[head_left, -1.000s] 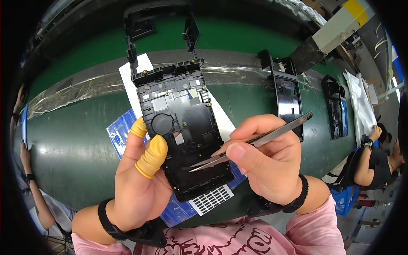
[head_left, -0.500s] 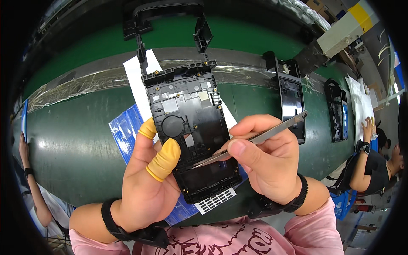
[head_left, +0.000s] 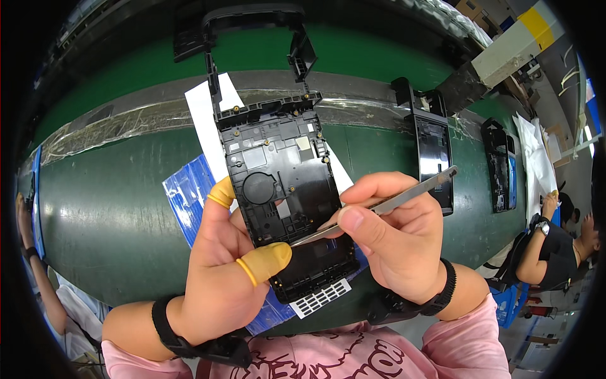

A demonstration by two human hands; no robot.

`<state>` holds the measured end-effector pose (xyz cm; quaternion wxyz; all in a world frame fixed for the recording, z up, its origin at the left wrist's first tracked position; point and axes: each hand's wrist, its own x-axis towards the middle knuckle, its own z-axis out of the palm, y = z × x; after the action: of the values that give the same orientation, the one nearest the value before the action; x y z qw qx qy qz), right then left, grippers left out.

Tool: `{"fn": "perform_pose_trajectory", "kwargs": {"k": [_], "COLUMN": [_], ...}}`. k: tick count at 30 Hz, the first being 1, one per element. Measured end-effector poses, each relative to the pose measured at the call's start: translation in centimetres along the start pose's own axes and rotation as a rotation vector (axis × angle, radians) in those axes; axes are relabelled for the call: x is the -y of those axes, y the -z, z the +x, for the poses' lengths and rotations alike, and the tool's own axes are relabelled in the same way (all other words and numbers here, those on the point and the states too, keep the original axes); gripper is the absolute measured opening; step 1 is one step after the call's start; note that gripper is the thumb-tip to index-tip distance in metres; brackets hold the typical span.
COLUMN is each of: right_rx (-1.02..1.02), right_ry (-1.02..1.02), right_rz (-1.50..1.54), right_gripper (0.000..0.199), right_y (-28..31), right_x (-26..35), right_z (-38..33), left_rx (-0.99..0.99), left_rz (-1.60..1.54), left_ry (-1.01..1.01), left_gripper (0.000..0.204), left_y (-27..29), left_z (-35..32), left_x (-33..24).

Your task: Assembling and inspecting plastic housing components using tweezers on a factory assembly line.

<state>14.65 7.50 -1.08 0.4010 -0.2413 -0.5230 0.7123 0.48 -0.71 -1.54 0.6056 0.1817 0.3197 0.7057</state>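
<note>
You hold the black housing (head_left: pixel 303 174) over the green desk (head_left: pixel 107 215). At its 7 o'clock, your left hand (head_left: pixel 230 271) has fingers closed on its edge. At 4 o'clock, your right hand (head_left: pixel 398 243) pinches metal tweezers (head_left: pixel 404 197), tips by your yellow-covered left thumb (head_left: pixel 268 260).

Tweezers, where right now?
Head view, just right of centre: tweezers in the right hand, tips by the yellow thumb cot of the left hand, over the black housing.
</note>
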Motion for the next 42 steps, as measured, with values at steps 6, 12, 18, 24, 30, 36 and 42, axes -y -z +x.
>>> {"fn": "perform_pose_trajectory", "kwargs": {"k": [6, 12, 18, 24, 30, 36, 42], "right_rx": [-0.106, 0.027, 0.012, 0.015, 0.020, -0.026, -0.045], "right_ry": [-0.002, -0.211, -0.222, -0.210, -0.221, -0.207, -0.057], "right_rz": [0.205, -0.123, -0.146, -0.142, -0.139, -0.005, 0.163], "right_gripper": [0.013, 0.006, 0.009, 0.012, 0.012, 0.014, 0.021], "right_y": [0.5, 1.6, 1.3, 1.7, 1.4, 1.3, 0.9], "right_x": [1.2, -1.3, -1.2, -1.5, -1.4, -0.3, 1.0], "right_z": [1.4, 1.7, 1.3, 1.3, 1.2, 1.4, 0.9], "left_rx": [-0.126, -0.129, -0.077, -0.097, 0.065, -0.159, -0.068], "left_rz": [0.269, 0.231, 0.080, 0.029, 0.069, -0.067, -0.059], "left_ry": [-0.203, -0.500, -0.427, -0.415, -0.446, -0.289, 0.027], "left_gripper": [0.070, 0.048, 0.026, 0.034, 0.033, 0.025, 0.028], "left_y": [0.5, 3.1, 4.7, 4.8, 4.7, 3.1, 0.6], "left_z": [0.7, 2.1, 2.3, 3.0, 2.5, 3.1, 1.9], "left_x": [-1.7, -6.5, -8.1, -6.7, -6.7, -5.0, -2.4]}}
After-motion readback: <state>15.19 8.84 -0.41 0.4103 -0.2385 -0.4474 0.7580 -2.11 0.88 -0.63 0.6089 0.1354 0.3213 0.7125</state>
